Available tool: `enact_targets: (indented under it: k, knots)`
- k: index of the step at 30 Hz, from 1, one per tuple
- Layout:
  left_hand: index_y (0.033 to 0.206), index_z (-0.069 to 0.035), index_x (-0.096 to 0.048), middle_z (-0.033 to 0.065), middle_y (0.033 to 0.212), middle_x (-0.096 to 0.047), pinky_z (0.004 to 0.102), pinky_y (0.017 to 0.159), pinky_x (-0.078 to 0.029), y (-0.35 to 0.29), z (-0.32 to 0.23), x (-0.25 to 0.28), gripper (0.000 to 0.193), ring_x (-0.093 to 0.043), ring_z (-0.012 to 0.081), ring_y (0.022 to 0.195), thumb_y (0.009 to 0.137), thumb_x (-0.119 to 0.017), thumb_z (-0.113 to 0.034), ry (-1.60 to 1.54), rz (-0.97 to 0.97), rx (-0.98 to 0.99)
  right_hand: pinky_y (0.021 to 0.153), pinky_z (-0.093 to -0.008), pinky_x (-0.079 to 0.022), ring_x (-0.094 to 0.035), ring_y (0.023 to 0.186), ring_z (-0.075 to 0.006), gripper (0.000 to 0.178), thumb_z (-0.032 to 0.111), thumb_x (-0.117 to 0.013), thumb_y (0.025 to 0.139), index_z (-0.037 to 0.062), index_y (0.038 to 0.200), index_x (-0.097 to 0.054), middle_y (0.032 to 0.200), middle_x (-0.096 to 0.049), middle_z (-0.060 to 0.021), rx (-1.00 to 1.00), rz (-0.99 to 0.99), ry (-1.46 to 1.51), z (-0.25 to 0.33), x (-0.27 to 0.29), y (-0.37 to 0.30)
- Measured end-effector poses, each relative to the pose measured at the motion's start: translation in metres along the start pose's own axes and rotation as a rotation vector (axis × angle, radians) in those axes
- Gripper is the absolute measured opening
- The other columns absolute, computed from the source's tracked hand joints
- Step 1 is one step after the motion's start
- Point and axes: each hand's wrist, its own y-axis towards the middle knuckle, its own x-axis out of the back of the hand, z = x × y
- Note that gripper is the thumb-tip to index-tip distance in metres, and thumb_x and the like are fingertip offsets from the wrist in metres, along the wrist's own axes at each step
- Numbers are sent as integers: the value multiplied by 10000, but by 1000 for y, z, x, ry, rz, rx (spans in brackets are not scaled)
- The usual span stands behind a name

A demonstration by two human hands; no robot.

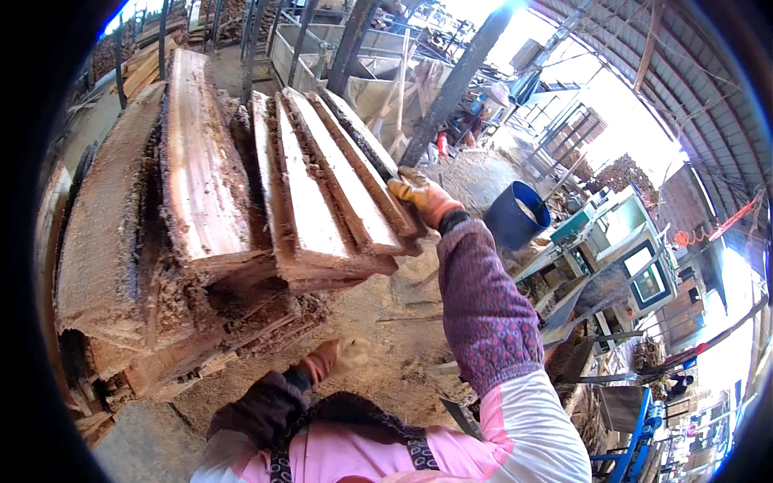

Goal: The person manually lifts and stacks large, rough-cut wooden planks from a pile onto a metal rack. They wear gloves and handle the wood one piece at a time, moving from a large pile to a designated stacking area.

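Observation:
My right hand (425, 196), in a yellow and orange work glove, is at the near end of the outermost board (362, 141) on the right of a stack. Its fingers are bent over the board's bark-edged side. Beside it lie several other sawn boards (334, 185), pale on top with rough bark edges. A wider slab (201, 169) rests farther left on the pile. My left hand (336, 358), also gloved, hangs low over the sawdust-covered ground, apart from the wood. Its fingers are blurred, and nothing can be made out in them.
Beyond my right arm stands a dark blue bucket (518, 216). A pale machine with a screen (644, 274) is at the right. A slanting metal post (459, 84) rises past the boards, and a large light-coloured bin (374, 56) sits behind them. Sawdust covers the ground (394, 322).

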Motion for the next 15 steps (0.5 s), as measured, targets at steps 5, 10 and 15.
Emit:
enact_targets:
  k: [5,10,15]
  knots:
    - [1556,-134,-382,144,1463,-534,451,1027,-502,83,-97,-15,752,-608,282,1211,946,-714,-423,-602,223,-224,825,-287,-525,-618,959,-171,593,201,-700,955,74,1489,-475,1140,-670,-142,-61,-71,239,11,5,-135]
    - [1525,-80,-390,136,1455,-531,542,1081,-462,125,-171,-59,785,-573,333,1274,972,-565,-608,-820,21,-319,932,-306,-506,-594,1116,-203,806,62,-818,801,54,1511,-437,1289,-603,-141,-46,-217,258,-29,-6,-286]
    - [1411,-35,-457,105,1337,-566,469,1022,-466,147,-161,-116,552,-553,280,1208,1007,-586,-389,-576,-63,-420,1093,-350,-447,-540,1263,-220,943,117,-899,718,65,1529,-420,1391,-550,-76,67,-438,504,-106,-47,-380]
